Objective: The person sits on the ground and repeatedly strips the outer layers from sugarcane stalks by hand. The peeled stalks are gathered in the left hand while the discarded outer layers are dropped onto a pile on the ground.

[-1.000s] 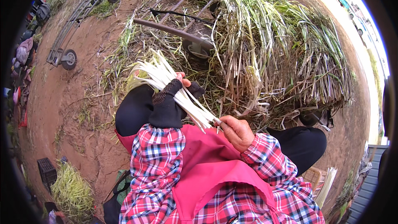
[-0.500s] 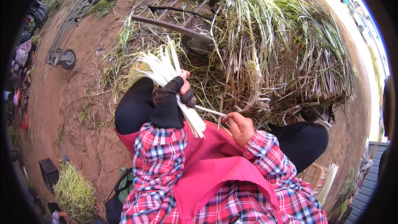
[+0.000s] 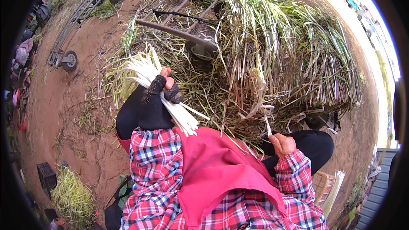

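Note:
My left hand (image 3: pixel 162 90), in a dark dotted glove with bare fingertips, is closed round a bundle of pale leek-like stalks (image 3: pixel 183 118) above my left thigh. Their white ends point toward my lap, and one stalk sticks out apart from the rest. The far ends fan out past the glove, with yellow-green leaves beyond. My bare right hand (image 3: pixel 283 145) is out by my right knee, fingers closed on a thin pale strip (image 3: pixel 268 125) that reaches up toward the heap. Whether the strip is attached to anything there, I cannot tell.
A large heap of green and withered stalks (image 3: pixel 272 55) lies on a wheeled cart (image 3: pixel 179 29) ahead. Another hand cart (image 3: pixel 68 38) stands far left. Yellow-green leaves (image 3: pixel 74 198) and a black crate (image 3: pixel 47 176) are at lower left. A wicker basket (image 3: pixel 321 184) with white stalks sits at right.
My right hand has moved away from the bundle, rightward to my right knee, with a thin pale strip in its fingers. My left hand has shifted slightly left with the bundle.

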A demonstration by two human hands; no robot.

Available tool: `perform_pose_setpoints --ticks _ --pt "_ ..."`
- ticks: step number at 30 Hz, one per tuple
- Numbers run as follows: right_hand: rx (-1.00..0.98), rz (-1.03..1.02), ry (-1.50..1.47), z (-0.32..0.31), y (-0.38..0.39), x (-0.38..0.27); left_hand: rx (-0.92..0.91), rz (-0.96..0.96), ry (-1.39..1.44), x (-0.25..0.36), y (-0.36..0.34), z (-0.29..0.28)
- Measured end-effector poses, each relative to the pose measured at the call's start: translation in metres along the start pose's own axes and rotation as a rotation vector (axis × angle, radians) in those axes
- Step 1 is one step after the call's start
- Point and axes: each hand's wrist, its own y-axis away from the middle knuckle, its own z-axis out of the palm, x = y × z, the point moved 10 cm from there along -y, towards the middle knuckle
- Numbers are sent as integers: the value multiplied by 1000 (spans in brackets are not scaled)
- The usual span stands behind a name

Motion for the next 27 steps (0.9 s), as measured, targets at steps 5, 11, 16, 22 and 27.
perform_pose_setpoints --ticks 5,11,16,22,27 --pt "-97 -427 232 18 -23 -88 -131 93 65 10 3 14" --pt "335 -642 289 -12 -117 -181 -18 62 -80 -18 -12 -2" --pt "192 -196 502 -6 -236 -174 48 -17 -47 -26 -9 -15" --pt "166 -223 212 17 -217 -144 172 35 -181 -14 -8 -24" --pt "214 -454 -320 -33 -94 -177 162 51 -243 -14 -6 -23"
